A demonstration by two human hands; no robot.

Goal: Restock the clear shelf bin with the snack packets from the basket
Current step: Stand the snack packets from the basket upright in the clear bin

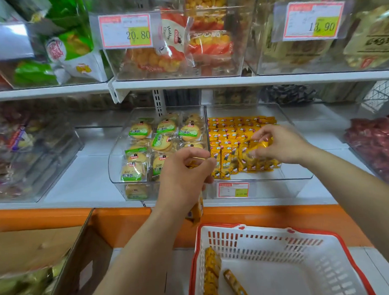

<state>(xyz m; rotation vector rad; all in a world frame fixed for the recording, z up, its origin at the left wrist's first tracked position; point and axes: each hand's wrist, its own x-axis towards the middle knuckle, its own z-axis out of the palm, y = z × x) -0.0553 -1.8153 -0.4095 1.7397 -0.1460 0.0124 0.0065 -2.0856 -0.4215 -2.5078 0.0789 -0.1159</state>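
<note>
- White plastic basket (281, 250) with a red rim is seen nearest, at the lower right. A few yellow loose packets (212, 277) are left along its left inner wall and on its floor.
- Cardboard box (87, 250) is noted at the lower left, flap open. Green-wrapped goods are blurred inside it.
- Left hand (183, 178) is raised before the front edge of the lower shelf (90, 173). Its fingers are curled round a bunch of packets (197, 210), one of which hangs below the palm.
- Right hand (281, 144) is held over the clear shelf bin (300, 176). A single packet (258, 146) is pinched between thumb and fingertips; its outline is blurred.
- Clear shelf bin is set on the lower shelf, right of centre. Stocked packets (232, 132), yellow, are ranked in rows from its back wall towards the middle. A price label (233, 189) is fixed to its front wall.
- Biscuit bin (115, 167) is placed touching the clear shelf bin's left wall. Round biscuits in green-labelled wrappers are stacked in it.
- Upper shelf (253, 80) is seen farthest, with more clear bins of bagged snacks. Price tags (125, 31) reading 20.80 and 13.90 are clipped to their fronts.
</note>
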